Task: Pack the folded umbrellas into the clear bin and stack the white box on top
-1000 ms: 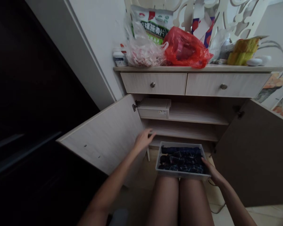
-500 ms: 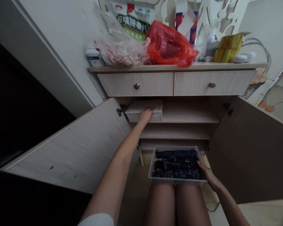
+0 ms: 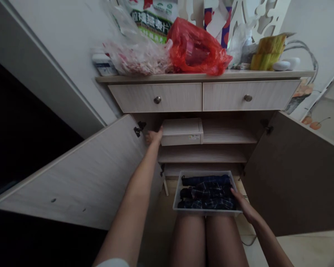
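As left hand (image 3: 153, 137) nears box (image 3: 182, 132), right (image 3: 243, 207) holds tray (image 3: 204, 210) — door (image 3: 72, 174) alongside

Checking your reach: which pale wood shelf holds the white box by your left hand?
The upper pale wood shelf holds the white box, beside the left hand; the lower shelf sits beneath it.

A home: pale wooden drawer cabinet (image 3: 156, 91), red plastic bag (image 3: 196, 48) and oatmeal packet (image 3: 151, 22) on top.

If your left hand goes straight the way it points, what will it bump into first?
Probably the white box on the shelf, because the left hand is right at the box's left end. Depth is hard to judge, so it might slip past.
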Demonstrator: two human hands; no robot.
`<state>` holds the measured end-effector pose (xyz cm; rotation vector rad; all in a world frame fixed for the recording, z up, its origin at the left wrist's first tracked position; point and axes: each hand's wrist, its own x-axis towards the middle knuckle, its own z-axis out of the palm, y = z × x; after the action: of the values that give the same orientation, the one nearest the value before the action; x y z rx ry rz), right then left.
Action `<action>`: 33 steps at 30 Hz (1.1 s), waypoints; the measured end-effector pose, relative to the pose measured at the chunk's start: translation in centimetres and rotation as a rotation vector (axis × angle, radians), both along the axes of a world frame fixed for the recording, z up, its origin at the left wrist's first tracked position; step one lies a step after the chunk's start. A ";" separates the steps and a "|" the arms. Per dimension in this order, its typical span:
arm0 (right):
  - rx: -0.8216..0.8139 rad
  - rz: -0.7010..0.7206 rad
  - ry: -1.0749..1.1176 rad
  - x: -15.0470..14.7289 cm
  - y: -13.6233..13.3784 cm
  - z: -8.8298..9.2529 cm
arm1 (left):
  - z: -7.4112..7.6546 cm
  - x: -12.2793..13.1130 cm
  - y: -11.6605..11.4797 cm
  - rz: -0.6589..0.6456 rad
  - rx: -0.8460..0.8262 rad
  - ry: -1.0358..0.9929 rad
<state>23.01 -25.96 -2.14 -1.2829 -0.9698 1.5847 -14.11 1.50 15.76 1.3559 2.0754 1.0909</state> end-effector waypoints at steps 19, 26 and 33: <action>-0.074 -0.338 0.165 4.8 -0.5 3.8 | 0.0 -9.1 -12.3 0.024 -0.086 -0.939; 0.088 -0.703 0.303 4.7 1.7 7.9 | -1.5 -8.8 -18.5 -0.015 -0.091 -1.011; 0.384 -0.813 0.100 3.1 3.0 7.2 | -2.3 -6.5 -20.4 0.017 -0.048 -1.044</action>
<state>26.09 -22.97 5.04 -1.1032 -0.5349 0.7781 -20.59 -18.90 13.43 0.5091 1.3022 1.3374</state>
